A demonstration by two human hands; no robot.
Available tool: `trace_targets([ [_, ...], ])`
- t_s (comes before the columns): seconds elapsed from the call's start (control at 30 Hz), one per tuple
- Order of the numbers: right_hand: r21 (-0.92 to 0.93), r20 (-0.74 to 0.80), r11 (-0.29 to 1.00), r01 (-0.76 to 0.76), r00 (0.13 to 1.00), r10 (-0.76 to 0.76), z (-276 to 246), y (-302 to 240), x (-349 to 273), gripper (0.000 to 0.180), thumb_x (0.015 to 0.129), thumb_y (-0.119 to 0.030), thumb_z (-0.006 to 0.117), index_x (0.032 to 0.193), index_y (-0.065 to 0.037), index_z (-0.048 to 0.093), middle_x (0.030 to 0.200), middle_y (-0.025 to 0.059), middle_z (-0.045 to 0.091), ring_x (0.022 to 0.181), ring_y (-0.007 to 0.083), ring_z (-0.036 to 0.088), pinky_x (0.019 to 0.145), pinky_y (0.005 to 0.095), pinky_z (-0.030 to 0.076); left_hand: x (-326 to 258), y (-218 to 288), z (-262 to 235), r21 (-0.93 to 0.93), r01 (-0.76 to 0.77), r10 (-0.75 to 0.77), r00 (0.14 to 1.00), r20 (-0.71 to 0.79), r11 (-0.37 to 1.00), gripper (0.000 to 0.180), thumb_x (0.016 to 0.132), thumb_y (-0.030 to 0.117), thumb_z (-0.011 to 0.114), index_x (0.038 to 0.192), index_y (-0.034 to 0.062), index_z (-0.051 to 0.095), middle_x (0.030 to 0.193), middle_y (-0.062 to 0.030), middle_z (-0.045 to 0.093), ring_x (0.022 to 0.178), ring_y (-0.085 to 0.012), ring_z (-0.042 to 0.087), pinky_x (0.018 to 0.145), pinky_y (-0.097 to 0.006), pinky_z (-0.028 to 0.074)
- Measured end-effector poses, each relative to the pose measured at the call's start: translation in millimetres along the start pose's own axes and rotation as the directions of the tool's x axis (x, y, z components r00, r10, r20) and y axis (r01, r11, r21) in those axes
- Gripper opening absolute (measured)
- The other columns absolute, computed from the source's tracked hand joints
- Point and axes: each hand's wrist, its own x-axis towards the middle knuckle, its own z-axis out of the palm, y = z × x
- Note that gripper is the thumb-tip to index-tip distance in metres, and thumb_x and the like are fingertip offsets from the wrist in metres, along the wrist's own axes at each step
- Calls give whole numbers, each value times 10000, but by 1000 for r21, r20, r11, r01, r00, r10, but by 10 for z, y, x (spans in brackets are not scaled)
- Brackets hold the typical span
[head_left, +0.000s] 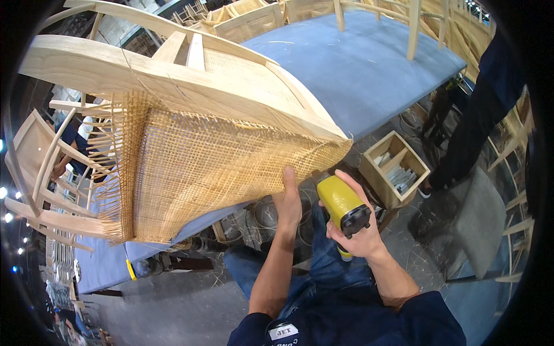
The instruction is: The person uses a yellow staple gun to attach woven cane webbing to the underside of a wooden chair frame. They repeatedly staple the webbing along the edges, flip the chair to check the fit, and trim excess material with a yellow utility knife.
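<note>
A pale wooden chair frame (pixel 231 95) lies tipped on a blue-topped table. From its near rail hangs a sheet of woven cane webbing (pixel 202 167), with loose strands fraying at its left end. My left hand (pixel 287 205) grips the webbing's lower edge near the right corner, thumb on the face turned to me and the other fingers mostly hidden. Closed round a yellow and black staple gun (pixel 341 202) is my right hand (pixel 363 230). The gun's nose is close to the webbing's right corner; whether it touches cannot be made out.
The blue table (pixel 358 69) bears more chair legs at its far edge. To my right stands an open wooden box (pixel 398 167) with metal strips, and beyond it a grey seat (pixel 476 225). Another person's dark-clothed legs (pixel 476 121) are at the right. A yellow-handled tool (pixel 131 269) hangs lower left.
</note>
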Motion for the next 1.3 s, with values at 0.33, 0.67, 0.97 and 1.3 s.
trace_targets([
  [0.33,169,-104,986,-7,994,25,39,100,-191,862,806,59,688,1536,-66,246,1185,104,586,972,164,633,689,249,553,-338,-1,-95,-135,123,-122,992,17,983,503,1029,159,507,1464,18,296,1449,-185,417,1340,-322,444,1137,-486,366],
  [0.67,354,-39,930,-95,992,116,102,171,-155,900,815,37,653,1558,-160,185,1128,162,581,620,123,565,561,258,503,-516,506,-389,-135,-261,218,938,-269,956,700,978,244,608,1515,31,214,1539,-232,310,1441,-415,282,1217,-505,196],
  [0.97,370,-56,921,-122,987,154,185,150,-122,968,759,12,660,1566,-181,160,1089,178,541,553,146,537,507,291,492,37,434,-307,-389,-350,231,919,-319,852,646,934,245,668,1463,68,341,1449,-97,428,1336,-281,417,1152,-495,317],
  [1.3,348,-24,932,-99,993,114,282,116,-6,987,761,1,693,1566,-192,154,1097,187,531,520,133,516,485,283,466,19,250,-394,-269,-411,302,881,-365,871,515,988,157,612,1433,38,382,1396,-94,477,1274,-225,469,1105,-416,377],
])
